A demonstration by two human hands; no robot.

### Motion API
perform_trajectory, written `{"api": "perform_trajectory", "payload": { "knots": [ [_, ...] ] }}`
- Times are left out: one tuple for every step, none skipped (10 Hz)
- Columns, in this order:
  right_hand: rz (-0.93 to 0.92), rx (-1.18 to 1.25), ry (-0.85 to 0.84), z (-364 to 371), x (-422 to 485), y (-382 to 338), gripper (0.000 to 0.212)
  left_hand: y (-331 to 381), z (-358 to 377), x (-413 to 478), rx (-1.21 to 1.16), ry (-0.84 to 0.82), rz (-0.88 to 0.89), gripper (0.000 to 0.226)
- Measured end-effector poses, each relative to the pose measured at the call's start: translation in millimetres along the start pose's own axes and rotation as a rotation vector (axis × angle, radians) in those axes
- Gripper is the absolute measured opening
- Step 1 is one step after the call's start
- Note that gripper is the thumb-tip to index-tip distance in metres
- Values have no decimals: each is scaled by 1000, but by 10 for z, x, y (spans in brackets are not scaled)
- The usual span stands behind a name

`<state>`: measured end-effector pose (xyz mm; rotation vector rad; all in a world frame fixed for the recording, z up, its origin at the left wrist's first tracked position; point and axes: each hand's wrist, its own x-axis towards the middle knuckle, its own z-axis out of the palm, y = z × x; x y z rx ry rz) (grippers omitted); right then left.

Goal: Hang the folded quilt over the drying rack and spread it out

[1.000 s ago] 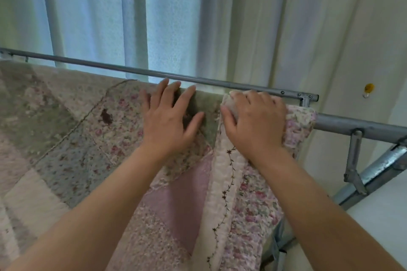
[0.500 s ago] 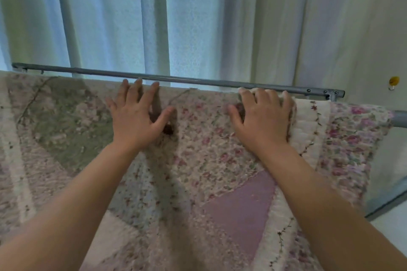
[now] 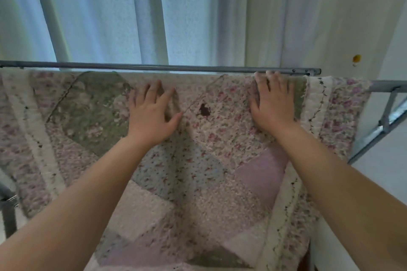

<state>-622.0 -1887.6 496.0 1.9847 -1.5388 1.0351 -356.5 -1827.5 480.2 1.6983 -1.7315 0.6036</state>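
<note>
The floral patchwork quilt (image 3: 209, 160) runs off your view at left and bottom, hiding the bar beneath it. The fingertips (image 3: 269, 78) of your right hand (image 3: 273, 105) blur, perhaps touching the far rail of the grey metal drying rack (image 3: 154, 68). The small yellow wall spot (image 3: 356, 59) is too small to identify.

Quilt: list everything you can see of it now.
The quilt is patchwork: floral pink, sage green, pale blue and plain lilac patches, plus a cream border stitched with a dark vine. It looks soft and padded. It hangs draped over the drying rack, spread wide, its right border near the rack's end. A small dark-brown mark sits near the top. The left hand and right hand lie flat on it, fingers straight.
</note>
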Motion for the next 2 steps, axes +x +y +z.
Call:
{"api": "perform_trajectory", "payload": {
  "knots": [
    [6,53,-47,-72,-191,-17,56,3,-64,-177,-28,-50,-36,66],
    [39,80,-131,-156,-438,22,61,31,-139,-390,0,-104,-78,68]
  ]
}}
